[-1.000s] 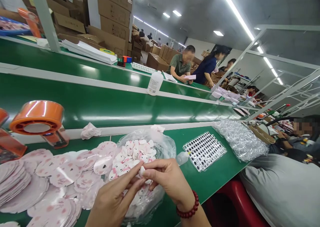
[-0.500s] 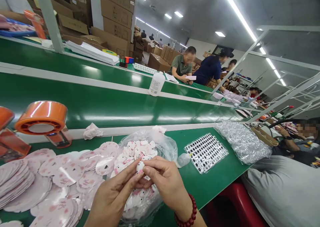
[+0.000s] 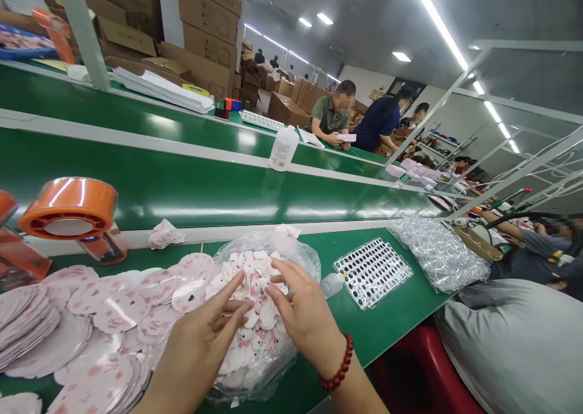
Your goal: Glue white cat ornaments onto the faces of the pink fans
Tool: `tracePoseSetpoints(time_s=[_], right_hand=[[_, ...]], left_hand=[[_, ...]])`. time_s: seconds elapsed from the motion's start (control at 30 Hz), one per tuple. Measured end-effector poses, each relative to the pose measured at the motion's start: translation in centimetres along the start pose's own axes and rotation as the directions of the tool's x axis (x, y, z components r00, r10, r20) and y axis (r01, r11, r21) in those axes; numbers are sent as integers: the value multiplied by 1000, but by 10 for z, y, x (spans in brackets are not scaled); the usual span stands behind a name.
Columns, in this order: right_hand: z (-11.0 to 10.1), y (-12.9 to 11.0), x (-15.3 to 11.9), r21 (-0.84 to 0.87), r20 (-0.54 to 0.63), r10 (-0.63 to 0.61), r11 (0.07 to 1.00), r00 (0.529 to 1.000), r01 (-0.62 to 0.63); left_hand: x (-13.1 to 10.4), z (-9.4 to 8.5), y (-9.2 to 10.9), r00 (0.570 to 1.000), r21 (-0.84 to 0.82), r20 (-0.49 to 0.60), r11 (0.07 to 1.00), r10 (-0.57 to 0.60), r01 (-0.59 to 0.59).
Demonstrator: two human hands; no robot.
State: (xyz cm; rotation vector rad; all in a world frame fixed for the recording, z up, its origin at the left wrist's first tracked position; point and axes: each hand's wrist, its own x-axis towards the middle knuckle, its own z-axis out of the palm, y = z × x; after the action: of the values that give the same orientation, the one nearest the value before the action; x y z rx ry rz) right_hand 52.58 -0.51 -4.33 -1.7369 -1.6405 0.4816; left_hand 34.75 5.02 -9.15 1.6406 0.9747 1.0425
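Note:
Both hands hover over a clear plastic bag [image 3: 303,256] heaped with small white figures [image 3: 255,335] with pink parts and dark dots like faces. My left hand [image 3: 203,335] is at the heap's left side, thumb and fingers apart and nothing held. On the right side, my right hand [image 3: 310,311], with a red bead bracelet [image 3: 339,362] at the wrist, has its thumb and forefinger spread beside the figures. Whether its fingertips touch one I cannot tell. Left of the bag lie overlapping pink-white printed round sheets [image 3: 121,308].
Right of the bag are a small dropper bottle [image 3: 332,285], sheets of black oval pieces [image 3: 373,273] and a clear plastic bundle [image 3: 439,250]. Orange tape dispensers [image 3: 70,207] stand at left. A white bottle [image 3: 283,149] is across the green belt [image 3: 191,192]. Another person sits at right.
Half a second ago both hands pinched one small white figure together above the bag. Now they have separated, fingers spread, and no figure is held up between them. The view has shifted slightly.

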Motion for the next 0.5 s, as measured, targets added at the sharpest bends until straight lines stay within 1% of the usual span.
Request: tracePoseSetpoints(time_s=[0.07,0.13,0.17,0.23,0.3,0.37,0.43,0.5], right_hand=[[-11,1,-6,-169,127,40,985,991,-19],[-17,-2,-14,-378,242,138,925,960,-38],[-18,-4,-17,-463,276,194,885,941,-46],[-15,-10,-21,-572,305,278,818,911,-59],[-9,-16,-19,-625,329,312,779,891,-43],[-4,-18,-14,-647,357,308,762,882,-5],[-3,-17,-8,-631,384,269,775,883,39],[-4,-14,-4,-589,390,206,805,897,72]], left_hand=[[0,-2,1,999,56,-20,997,45,-44],[-1,-4,3,995,107,-34,990,96,-92],[-1,-4,3,992,132,-36,984,122,-116],[0,-6,3,985,183,-21,970,168,-162],[2,-9,3,978,232,6,951,207,-203],[2,-13,3,970,273,28,932,240,-238],[-3,-16,5,956,323,56,901,289,-291],[-15,-19,6,920,386,130,836,370,-390]])
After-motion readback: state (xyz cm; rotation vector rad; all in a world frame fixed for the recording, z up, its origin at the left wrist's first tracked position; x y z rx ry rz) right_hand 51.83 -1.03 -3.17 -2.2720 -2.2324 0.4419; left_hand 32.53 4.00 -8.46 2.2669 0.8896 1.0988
